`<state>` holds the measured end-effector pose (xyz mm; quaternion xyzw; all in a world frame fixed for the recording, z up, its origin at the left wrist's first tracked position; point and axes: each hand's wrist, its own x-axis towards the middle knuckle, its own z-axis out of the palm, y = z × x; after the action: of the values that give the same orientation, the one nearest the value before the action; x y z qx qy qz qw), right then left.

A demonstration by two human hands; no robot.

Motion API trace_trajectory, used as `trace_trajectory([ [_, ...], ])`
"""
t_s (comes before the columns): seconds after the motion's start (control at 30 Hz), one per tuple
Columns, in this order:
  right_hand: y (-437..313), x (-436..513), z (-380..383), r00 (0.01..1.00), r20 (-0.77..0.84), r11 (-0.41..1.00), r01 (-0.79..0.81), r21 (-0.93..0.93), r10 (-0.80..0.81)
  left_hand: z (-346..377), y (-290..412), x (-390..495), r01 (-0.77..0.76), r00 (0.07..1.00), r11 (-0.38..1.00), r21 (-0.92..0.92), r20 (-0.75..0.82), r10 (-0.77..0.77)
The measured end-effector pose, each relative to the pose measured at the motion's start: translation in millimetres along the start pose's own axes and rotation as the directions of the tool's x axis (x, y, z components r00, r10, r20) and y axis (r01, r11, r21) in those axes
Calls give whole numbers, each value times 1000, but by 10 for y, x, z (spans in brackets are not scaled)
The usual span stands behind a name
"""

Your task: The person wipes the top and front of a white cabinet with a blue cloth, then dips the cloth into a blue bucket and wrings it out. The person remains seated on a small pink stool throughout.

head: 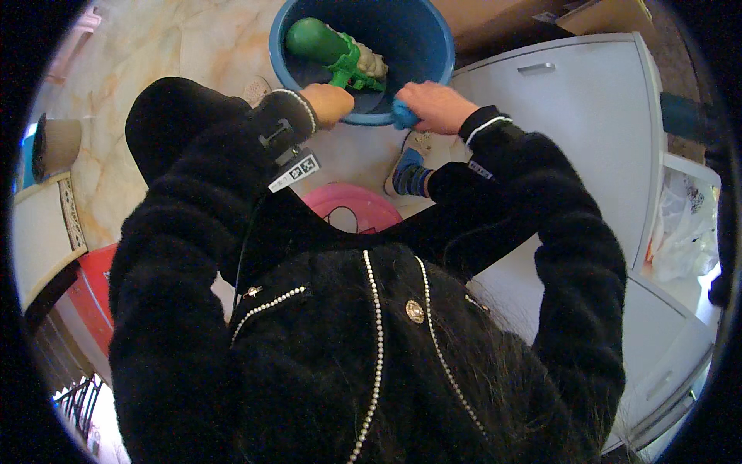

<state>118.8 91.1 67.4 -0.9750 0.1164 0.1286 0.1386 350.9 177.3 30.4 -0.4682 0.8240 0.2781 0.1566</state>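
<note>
A large blue plastic bucket [276, 35] stands on the floor before me. Inside its opening lies a green and cream moulded figure [319, 43], with a smooth rounded green end and a bumpy cream side. My left hand [329, 104] is curled at the near rim, against the lower green part of the figure; its fingertips are hidden. Bunched in my right hand [437, 106] is a blue cloth [404, 115], held over the near right rim of the bucket.
A pink plastic stool or basin [353, 203] sits between my legs. On the right stands a white cabinet [562, 127] with a metal handle, with plastic bags [684, 226] beyond it. Cardboard [493, 23] lies behind the bucket. A red box [98, 284] is at the left.
</note>
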Motion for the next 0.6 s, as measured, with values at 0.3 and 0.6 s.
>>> trace_trajectory([
  [0.3, 43, 127, 106, 1000, 20, 971, 0, -240, 5, -13, -45, -73, 142, 987, 987, 78, -87, -135],
  [0.6, -411, 447, 18, 991, 98, 988, -106, 110, 95, -48, 153, 29, -17, 1000, 994, -110, -25, 15],
])
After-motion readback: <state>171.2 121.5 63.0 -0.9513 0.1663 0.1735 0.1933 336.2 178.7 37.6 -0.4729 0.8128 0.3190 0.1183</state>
